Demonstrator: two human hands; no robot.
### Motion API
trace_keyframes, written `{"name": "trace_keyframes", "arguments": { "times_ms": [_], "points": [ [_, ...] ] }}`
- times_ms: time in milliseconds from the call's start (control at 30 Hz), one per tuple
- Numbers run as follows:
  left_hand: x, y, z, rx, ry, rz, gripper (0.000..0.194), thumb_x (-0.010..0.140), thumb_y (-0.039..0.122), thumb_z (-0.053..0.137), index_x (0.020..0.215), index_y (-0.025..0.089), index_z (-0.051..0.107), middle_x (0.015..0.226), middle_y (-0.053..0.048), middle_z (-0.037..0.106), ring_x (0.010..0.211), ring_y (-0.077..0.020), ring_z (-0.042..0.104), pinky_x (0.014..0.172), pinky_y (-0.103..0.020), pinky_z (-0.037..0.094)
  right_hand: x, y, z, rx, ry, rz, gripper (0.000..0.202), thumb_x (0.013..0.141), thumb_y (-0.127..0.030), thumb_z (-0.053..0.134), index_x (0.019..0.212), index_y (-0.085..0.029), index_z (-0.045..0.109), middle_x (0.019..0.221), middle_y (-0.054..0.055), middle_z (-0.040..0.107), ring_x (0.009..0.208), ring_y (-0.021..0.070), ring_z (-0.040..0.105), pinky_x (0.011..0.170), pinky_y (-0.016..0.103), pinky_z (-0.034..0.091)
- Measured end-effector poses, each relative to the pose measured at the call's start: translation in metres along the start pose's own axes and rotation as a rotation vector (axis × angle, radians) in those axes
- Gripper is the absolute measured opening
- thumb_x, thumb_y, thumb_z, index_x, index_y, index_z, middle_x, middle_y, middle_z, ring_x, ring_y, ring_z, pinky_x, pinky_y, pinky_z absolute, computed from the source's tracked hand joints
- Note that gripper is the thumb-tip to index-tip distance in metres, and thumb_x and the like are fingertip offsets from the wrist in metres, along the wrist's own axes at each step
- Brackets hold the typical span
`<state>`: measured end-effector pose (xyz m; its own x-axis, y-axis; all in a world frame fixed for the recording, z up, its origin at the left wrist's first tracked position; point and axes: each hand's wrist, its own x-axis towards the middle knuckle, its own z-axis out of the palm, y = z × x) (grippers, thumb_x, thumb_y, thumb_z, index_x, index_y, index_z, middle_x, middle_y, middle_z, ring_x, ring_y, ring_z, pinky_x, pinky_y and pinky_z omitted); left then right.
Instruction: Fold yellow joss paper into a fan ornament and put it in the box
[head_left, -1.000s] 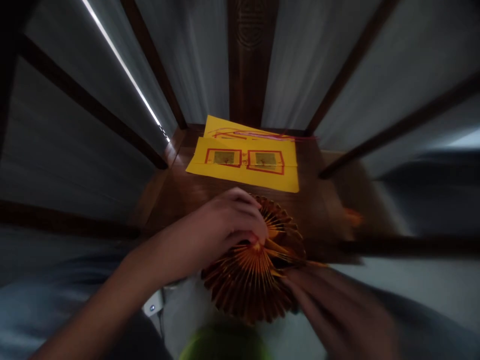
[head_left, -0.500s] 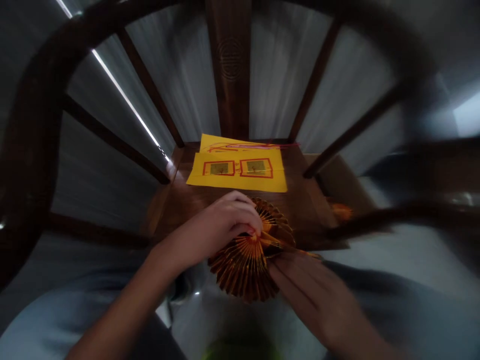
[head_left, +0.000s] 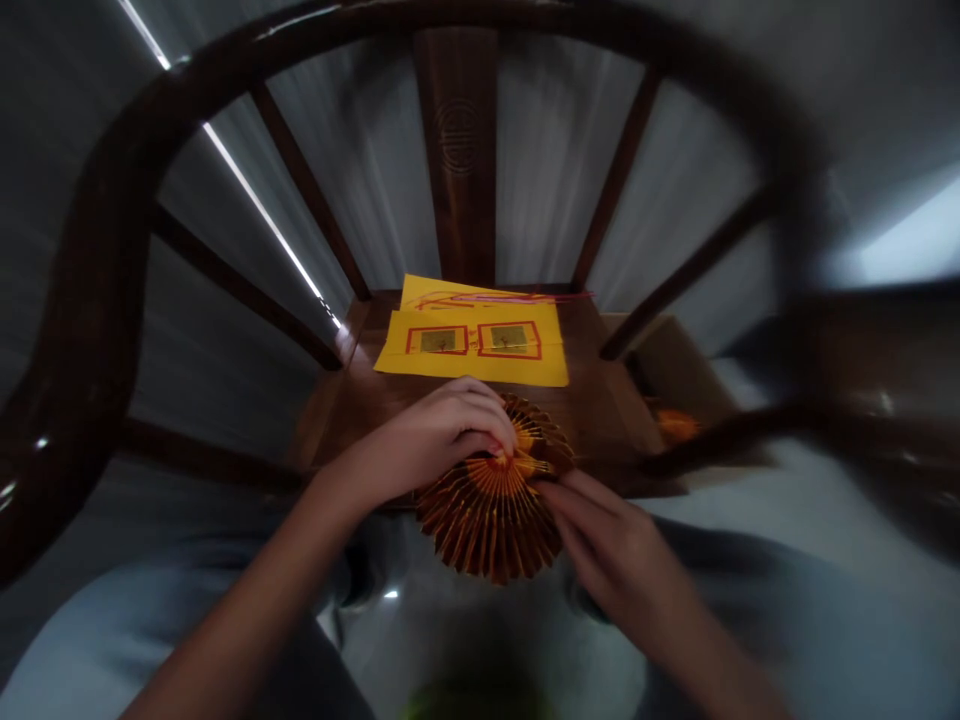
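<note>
A pleated paper fan rosette [head_left: 487, 525], dark red-brown with a yellow-orange centre, spreads over the front edge of the wooden chair seat [head_left: 352, 415]. My left hand [head_left: 465, 425] pinches the rosette at its centre, fingers curled down from the upper left. From the right, my right hand [head_left: 600, 510] grips the rosette's folded pleats between thumb and fingers, close to the centre. Behind the rosette lie yellow paper sheets [head_left: 472, 372] printed with red frames and gold squares. Thin pink and red strips [head_left: 495, 298] rest across the rear sheet.
A curved dark wooden chair back [head_left: 457, 200] with slanted spindles surrounds the seat. On the floor at right stands a cardboard box [head_left: 701, 365] with an orange item [head_left: 679, 424] in it. My knees flank the seat's front edge.
My right hand has gone from lying extended along the rosette's right side to pinching the folded pleats nearer the centre. My left hand keeps its hold. The view has shifted slightly.
</note>
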<state>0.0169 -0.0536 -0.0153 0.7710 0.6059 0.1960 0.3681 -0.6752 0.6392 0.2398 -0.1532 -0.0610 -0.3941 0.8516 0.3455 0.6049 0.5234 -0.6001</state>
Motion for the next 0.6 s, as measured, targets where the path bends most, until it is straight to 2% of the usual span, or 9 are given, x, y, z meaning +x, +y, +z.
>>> {"name": "trace_keyframes", "arguments": {
  "times_ms": [100,367,600],
  "points": [
    [-0.0004,0.002,-0.0006,0.01,0.001,-0.004,0.015,0.093,0.019,0.057,0.091,0.024,0.071,0.101,0.001,0.073,0.11,-0.0168,0.056,0.099,-0.032,0.042,0.0006,-0.0015,-0.0003,0.023,-0.007,-0.005,0.031,0.094,-0.01,0.04,0.113,-0.019,0.063,0.09,0.006,0.063,0.078,0.0154,0.065,0.068,0.024,0.054],
    [-0.0021,0.0036,-0.0006,0.001,0.016,0.0,0.017,0.094,0.018,0.056,0.093,0.024,0.071,0.102,0.0,0.072,0.11,-0.0161,0.055,0.098,-0.031,0.043,0.0079,-0.0035,0.0056,0.098,0.158,0.054,0.024,0.095,-0.015,0.045,0.106,-0.019,0.066,0.086,0.006,0.067,0.076,0.015,0.067,0.069,0.023,0.055],
    [-0.0039,0.0032,0.0028,-0.011,0.037,0.003,0.014,0.093,0.019,0.058,0.092,0.023,0.072,0.101,0.0,0.073,0.111,-0.0167,0.056,0.099,-0.032,0.043,0.0082,-0.0066,0.0057,0.055,0.218,0.052,0.021,0.093,-0.014,0.049,0.1,-0.02,0.067,0.086,0.004,0.072,0.076,0.0152,0.07,0.07,0.023,0.055]
  ]
}}
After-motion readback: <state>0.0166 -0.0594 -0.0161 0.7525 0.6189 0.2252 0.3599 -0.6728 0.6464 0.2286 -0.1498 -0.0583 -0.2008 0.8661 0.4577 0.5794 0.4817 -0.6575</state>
